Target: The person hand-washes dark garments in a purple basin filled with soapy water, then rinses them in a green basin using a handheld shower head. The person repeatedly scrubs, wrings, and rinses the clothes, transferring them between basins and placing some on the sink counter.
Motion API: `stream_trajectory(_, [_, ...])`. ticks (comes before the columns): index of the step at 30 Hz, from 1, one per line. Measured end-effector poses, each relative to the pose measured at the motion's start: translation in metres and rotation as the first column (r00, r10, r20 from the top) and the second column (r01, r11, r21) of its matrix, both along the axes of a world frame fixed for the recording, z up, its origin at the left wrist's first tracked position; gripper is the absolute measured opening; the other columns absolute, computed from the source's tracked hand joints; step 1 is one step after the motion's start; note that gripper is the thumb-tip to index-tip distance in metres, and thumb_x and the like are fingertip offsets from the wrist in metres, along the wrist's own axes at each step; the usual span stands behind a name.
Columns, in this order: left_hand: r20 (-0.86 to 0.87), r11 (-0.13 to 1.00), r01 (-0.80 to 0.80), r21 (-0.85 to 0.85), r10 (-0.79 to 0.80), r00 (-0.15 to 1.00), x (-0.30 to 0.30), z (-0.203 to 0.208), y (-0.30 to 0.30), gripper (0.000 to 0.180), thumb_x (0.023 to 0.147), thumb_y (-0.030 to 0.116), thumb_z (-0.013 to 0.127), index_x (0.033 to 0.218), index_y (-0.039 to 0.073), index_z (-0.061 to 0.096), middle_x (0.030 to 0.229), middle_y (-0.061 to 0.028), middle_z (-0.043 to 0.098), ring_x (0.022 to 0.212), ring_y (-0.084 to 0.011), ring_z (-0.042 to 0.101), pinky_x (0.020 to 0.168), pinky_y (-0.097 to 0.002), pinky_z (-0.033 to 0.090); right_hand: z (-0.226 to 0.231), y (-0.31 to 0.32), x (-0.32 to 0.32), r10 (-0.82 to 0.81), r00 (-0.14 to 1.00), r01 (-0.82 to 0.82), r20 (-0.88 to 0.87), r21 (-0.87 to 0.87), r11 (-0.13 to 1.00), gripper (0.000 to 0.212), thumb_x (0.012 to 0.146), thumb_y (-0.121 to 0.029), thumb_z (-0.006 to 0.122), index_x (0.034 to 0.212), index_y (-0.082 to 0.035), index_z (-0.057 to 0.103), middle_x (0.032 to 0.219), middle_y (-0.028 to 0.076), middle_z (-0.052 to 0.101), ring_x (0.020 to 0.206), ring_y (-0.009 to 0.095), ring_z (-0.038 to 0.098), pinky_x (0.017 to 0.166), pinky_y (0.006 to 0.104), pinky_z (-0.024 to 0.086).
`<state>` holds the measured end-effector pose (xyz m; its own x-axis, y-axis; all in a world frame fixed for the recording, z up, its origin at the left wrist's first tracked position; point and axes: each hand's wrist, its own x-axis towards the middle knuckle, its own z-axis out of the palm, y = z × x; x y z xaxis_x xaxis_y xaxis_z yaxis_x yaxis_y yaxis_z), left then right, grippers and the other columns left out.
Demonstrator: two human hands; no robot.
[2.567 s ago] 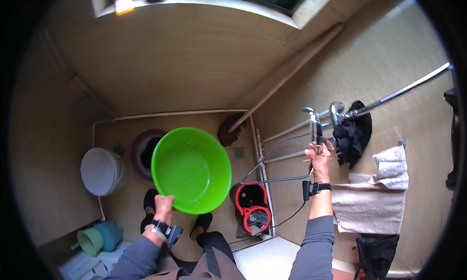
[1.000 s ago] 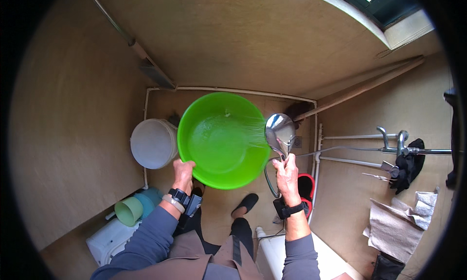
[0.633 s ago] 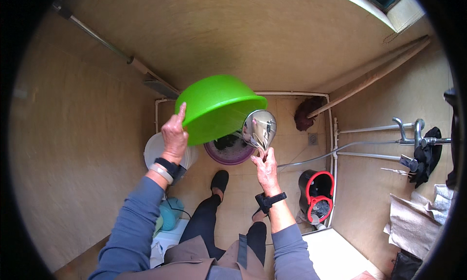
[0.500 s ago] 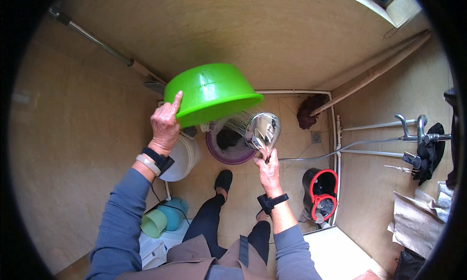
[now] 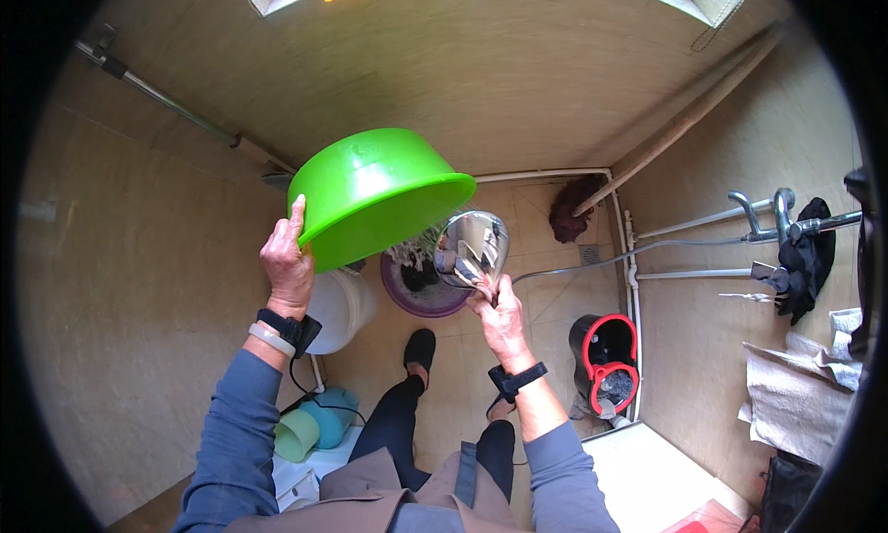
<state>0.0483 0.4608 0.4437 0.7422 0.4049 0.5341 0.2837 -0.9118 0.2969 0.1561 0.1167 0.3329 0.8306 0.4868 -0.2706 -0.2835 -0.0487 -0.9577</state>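
My left hand [image 5: 289, 266] grips the rim of a bright green plastic basin [image 5: 379, 167], holding it up and tilted with its opening turned down toward the right. In my right hand [image 5: 501, 325] is a shiny chrome shower head [image 5: 474, 246], its face toward the basin's opening. Below them on the floor sits a purple basin [image 5: 424, 308] with a dark item in frothy water; water falls into it. Part of that purple basin is hidden behind the green one and the shower head.
A white bucket [image 5: 338, 311] stands left of the purple basin. The shower hose [image 5: 629, 251] runs right to a wall tap [image 5: 786, 223]. A black-and-red mop bucket [image 5: 606, 366] is at the right wall; a mop [image 5: 578, 209] leans in the far right corner.
The green basin and the shower head have shifted left in view, and the basin's opening is turned more toward the shower head. More water now pours into the purple basin.
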Motion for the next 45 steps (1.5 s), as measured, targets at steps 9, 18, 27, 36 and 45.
stream_trajectory(9, [-0.08,0.855,-0.293,-0.428,0.287,0.955,-0.029,-0.066,-0.022,0.039,0.082,-0.006,0.055,0.117,-0.004,0.071,0.108,-0.0182,0.064,0.1,-0.0356,0.065,0.092,-0.0427,0.053,0.03,-0.015,0.002,0.155,0.867,-0.039,0.473,-0.245,0.969,0.029,0.087,0.003,0.071,0.1,-0.005,0.047,0.093,0.011,0.063,0.091,0.023,0.067,0.08,0.0405,0.057])
stream_trajectory(18, [-0.134,0.009,-0.145,-0.989,0.316,0.939,-0.019,-0.077,-0.181,0.03,0.077,-0.011,0.059,0.105,-0.009,0.071,0.098,-0.0045,0.07,0.083,-0.0165,0.064,0.076,-0.0303,0.051,0.107,-0.11,0.032,0.381,0.743,-0.023,0.55,-0.549,0.836,0.029,0.085,-0.005,0.067,0.108,-0.008,0.05,0.102,0.016,0.065,0.097,0.043,0.069,0.077,0.0529,0.057])
stream_trajectory(27, [0.044,-0.036,0.049,-0.998,0.134,0.99,0.08,-0.048,-0.319,0.023,0.078,-0.008,0.061,0.098,-0.007,0.073,0.086,0.0002,0.068,0.077,-0.0112,0.061,0.07,-0.0302,0.048,0.19,-0.272,0.155,0.426,0.481,0.278,0.766,-0.595,0.754,0.018,0.086,0.004,0.056,0.1,-0.006,0.06,0.095,0.018,0.063,0.086,0.045,0.066,0.07,0.0499,0.054])
stream_trajectory(36, [0.008,-0.121,0.025,-0.992,0.132,0.991,0.121,-0.033,-0.388,0.025,0.081,-0.009,0.063,0.104,-0.008,0.073,0.092,-0.0066,0.073,0.08,-0.0177,0.067,0.073,-0.0328,0.052,0.218,-0.382,0.298,0.473,0.444,0.488,0.761,-0.648,0.585,0.017,0.084,0.003,0.059,0.099,-0.001,0.053,0.099,0.023,0.061,0.096,0.05,0.06,0.081,0.0566,0.048])
stream_trajectory(45, [-0.228,-0.328,-0.141,-0.934,0.243,0.943,0.062,-0.068,-0.35,0.024,0.085,-0.006,0.065,0.108,-0.007,0.073,0.091,-0.0108,0.075,0.07,-0.0209,0.07,0.053,-0.0356,0.052,0.142,-0.392,0.314,0.459,0.596,0.35,0.66,-0.727,0.591,0.023,0.081,0.008,0.058,0.102,-0.001,0.055,0.103,0.026,0.063,0.102,0.05,0.063,0.086,0.051,0.051])
